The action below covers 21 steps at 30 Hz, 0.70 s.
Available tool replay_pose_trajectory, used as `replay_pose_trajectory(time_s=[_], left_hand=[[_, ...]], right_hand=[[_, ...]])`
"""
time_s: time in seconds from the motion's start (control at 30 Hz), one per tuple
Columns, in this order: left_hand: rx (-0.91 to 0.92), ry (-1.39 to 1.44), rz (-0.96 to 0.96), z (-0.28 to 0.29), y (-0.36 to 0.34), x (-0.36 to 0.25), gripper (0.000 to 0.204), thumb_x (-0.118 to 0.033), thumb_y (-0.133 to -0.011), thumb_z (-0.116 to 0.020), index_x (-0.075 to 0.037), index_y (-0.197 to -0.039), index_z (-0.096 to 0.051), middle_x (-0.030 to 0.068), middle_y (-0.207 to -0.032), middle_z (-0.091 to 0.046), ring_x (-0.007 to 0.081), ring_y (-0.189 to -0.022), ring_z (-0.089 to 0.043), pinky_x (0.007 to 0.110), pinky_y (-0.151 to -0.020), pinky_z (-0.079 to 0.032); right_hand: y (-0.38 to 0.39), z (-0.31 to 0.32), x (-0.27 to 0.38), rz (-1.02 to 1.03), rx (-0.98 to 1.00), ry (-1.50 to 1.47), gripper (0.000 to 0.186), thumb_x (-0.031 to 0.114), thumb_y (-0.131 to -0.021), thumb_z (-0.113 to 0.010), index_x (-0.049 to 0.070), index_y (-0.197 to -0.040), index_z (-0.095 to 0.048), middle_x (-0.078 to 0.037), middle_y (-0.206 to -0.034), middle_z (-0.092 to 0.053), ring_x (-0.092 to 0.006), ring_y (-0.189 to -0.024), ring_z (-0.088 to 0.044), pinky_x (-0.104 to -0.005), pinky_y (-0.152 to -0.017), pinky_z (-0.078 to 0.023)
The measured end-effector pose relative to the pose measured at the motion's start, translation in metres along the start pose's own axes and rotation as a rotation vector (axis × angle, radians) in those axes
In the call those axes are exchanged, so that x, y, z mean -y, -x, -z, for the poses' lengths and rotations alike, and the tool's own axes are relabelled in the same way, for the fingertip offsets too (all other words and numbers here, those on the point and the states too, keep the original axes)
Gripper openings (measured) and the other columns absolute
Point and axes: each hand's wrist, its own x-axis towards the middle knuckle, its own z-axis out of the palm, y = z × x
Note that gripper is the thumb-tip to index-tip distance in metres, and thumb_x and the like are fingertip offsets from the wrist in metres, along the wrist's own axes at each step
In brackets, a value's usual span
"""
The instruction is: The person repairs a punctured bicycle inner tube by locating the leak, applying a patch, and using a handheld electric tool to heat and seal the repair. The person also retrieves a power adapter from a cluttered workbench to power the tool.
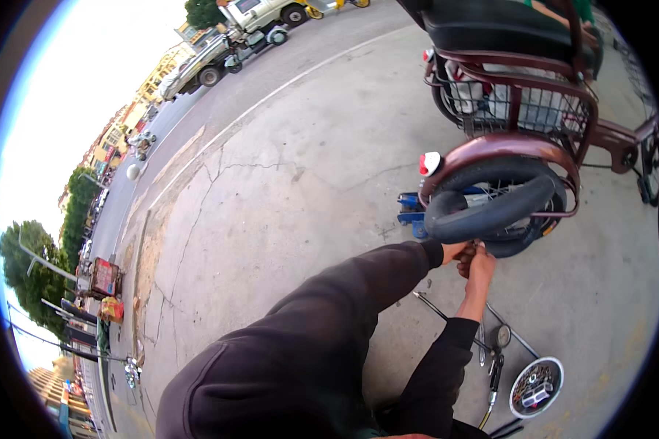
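My left hand (455,253) and my right hand (477,268) meet at the lower edge of a rear wheel, fingers closed together on something small I cannot make out, perhaps part of the tube. A black inner tube (492,211) hangs looped over the wheel of a maroon tricycle (511,145), partly covering its spokes. A blue jack (410,219) stands beside the wheel. Below my hands on the concrete lie metal tools (512,329), a pump with a round gauge (501,336) and a hose.
A metal bowl (521,388) of small parts sits at the lower right. A wire basket (534,102) is on the tricycle; a person's arm (556,18) shows behind it. A road (161,146) with a parked truck (205,69) and scooters runs along the left, with a cluttered stall (106,289) by the curb.
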Motion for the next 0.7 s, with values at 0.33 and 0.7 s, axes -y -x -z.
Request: replay_pose_trajectory(time_s=[0.33,0.7], left_hand=[[0.002,0.144,-0.040,0.002,-0.011,0.010,0.028,-0.035,-0.092,-0.058,-0.010,-0.104,-0.060,0.0004,-0.081,-0.061,0.0140,-0.071,-0.060,0.030,-0.061,-0.049],[-0.079,0.241,-0.050,-0.017,-0.013,0.007,0.026,-0.035,-0.083,-0.069,-0.011,-0.093,-0.066,0.0030,-0.080,-0.065,0.0158,-0.065,-0.062,0.034,-0.055,-0.050]], right_hand=[[0.009,0.008,0.016,0.124,0.034,0.355,0.041,0.037,-0.098,-0.047,0.009,-0.070,-0.056,-0.005,-0.055,-0.061,-0.0130,-0.042,-0.054,-0.0262,-0.036,-0.039],[0.005,0.009,0.039,-0.299,0.184,0.128,0.024,0.036,-0.087,-0.061,0.017,-0.072,-0.057,0.001,-0.060,-0.058,-0.0136,-0.052,-0.054,-0.0270,-0.046,-0.042]])
